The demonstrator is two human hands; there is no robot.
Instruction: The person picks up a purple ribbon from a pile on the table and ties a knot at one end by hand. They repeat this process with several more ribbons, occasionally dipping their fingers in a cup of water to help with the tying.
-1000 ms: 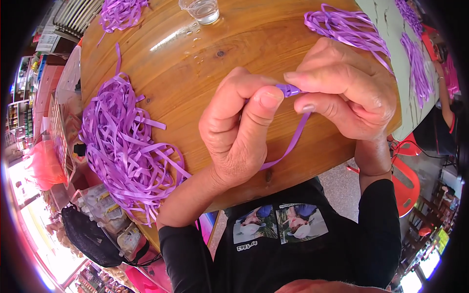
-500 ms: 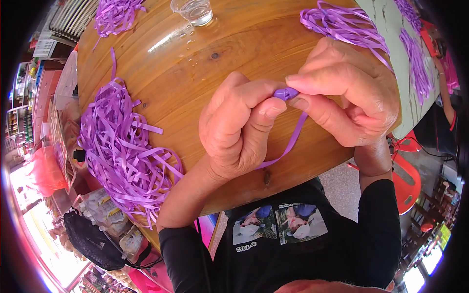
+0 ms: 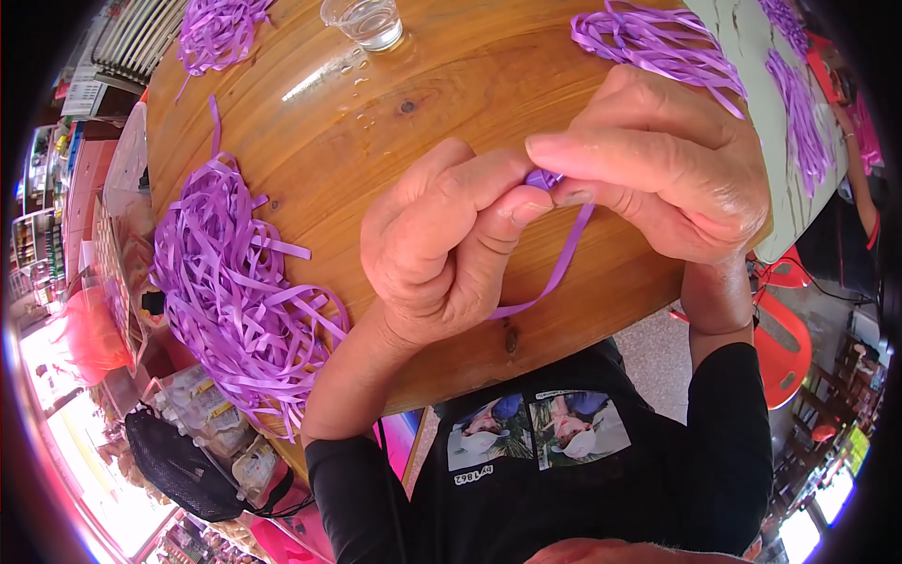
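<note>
Between my two hands, above the wooden table, is a small rolled or folded piece of purple ribbon [image 3: 543, 179], mostly covered by fingertips. My left hand [image 3: 442, 240] pinches its left side between thumb and forefinger. From the other side, the thumb and forefinger of my right hand [image 3: 672, 169] close on it. A loose ribbon tail [image 3: 561, 268] hangs from the right fingertips and curves down behind the left hand. To the left of my hands lies a big tangled heap of purple ribbon [image 3: 240, 282].
The wooden table [image 3: 451, 103] carries a clear plastic cup [image 3: 371, 26] of water, with drops beside it. More purple ribbon bundles lie at the far left [image 3: 218, 33] and far right [image 3: 658, 47]. A pale table [image 3: 761, 113] adjoins on the right, near a red chair [image 3: 782, 352].
My right fingers have moved left over the ribbon piece, covering more of it. My left hand has shifted slightly left. The ribbon remains pinched between both hands.
</note>
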